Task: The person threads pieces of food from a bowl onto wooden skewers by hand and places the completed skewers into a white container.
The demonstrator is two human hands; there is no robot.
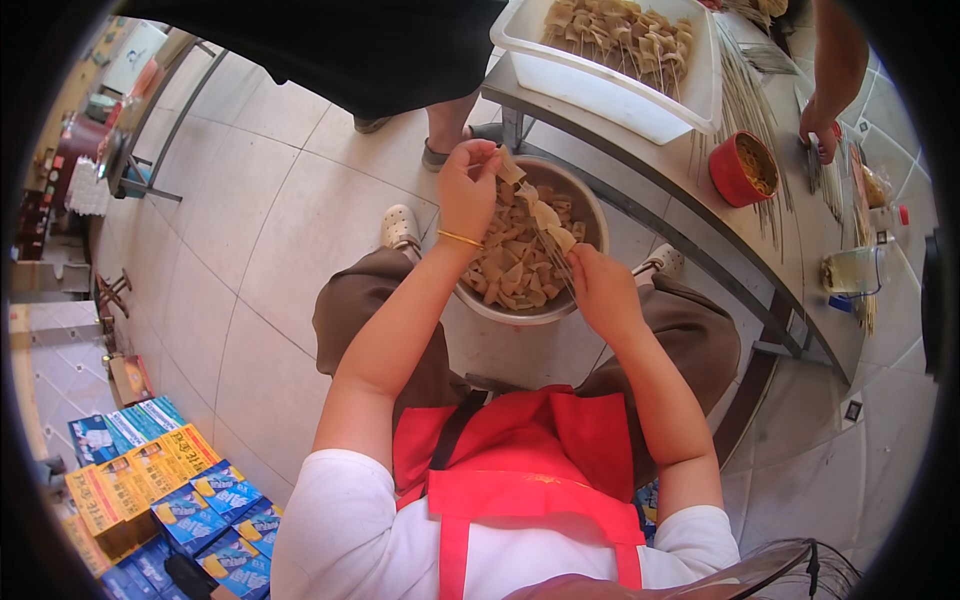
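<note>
My left hand (469, 191), with a gold-coloured bangle at its wrist, pinches a flat tan food piece (510, 166) at the upper end of a skewer. Lower right, my right hand (606, 289) grips several thin skewers (555, 251) together. Pale, folded food pieces (546, 214) are threaded along the upper part of these. Both hands are above a round metal basin (499, 315) on the floor between my feet. Loose tan food pieces (517, 274) of the same kind lie in it.
On a metal table (799, 300) at right stand a white plastic tub (600, 97) of skewered pieces, a red container (739, 169) and loose skewers (742, 97). Another person's hand (821, 135) reaches over it; someone in black clothing (360, 52) stands ahead. Stacked drink cartons (150, 480) are lower left.
</note>
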